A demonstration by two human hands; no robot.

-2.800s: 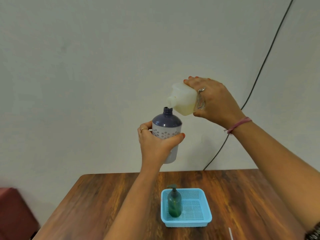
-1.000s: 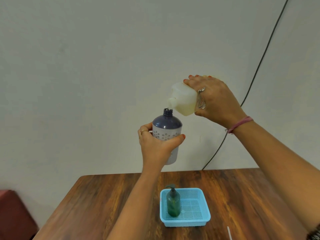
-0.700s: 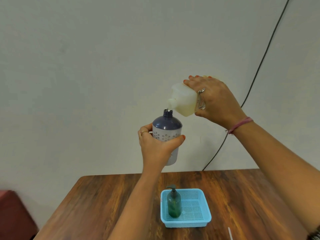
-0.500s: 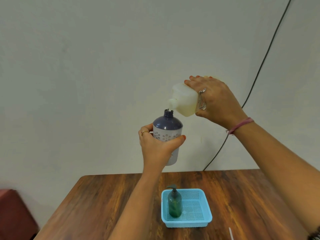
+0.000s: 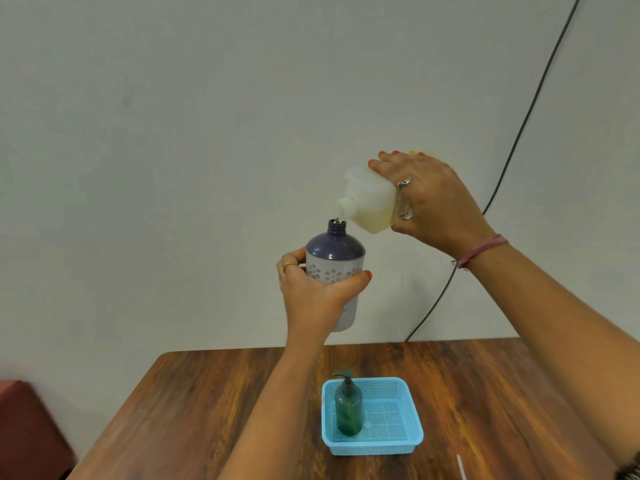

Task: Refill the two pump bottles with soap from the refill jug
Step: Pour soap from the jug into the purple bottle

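My left hand [image 5: 313, 296] grips a purple-and-white flowered bottle [image 5: 335, 258] upright in the air, its pump off and its neck uncovered. My right hand [image 5: 433, 202] holds the whitish refill jug [image 5: 370, 202] tilted down to the left, its spout just above the bottle's neck. A thin stream of soap runs from the spout into the neck. Below on the wooden table [image 5: 194, 410], a green pump bottle [image 5: 348, 407] with its pump on stands in a light blue basket [image 5: 398, 445].
A black cable [image 5: 519, 133] runs down the pale wall behind the table. A dark red seat [image 5: 24, 431] sits at the lower left beside the table. A thin white stick [image 5: 460, 465] lies near the table's front right.
Both hands stay almost still, with the jug tipped over the bottle's neck throughout. The view shifts slightly.
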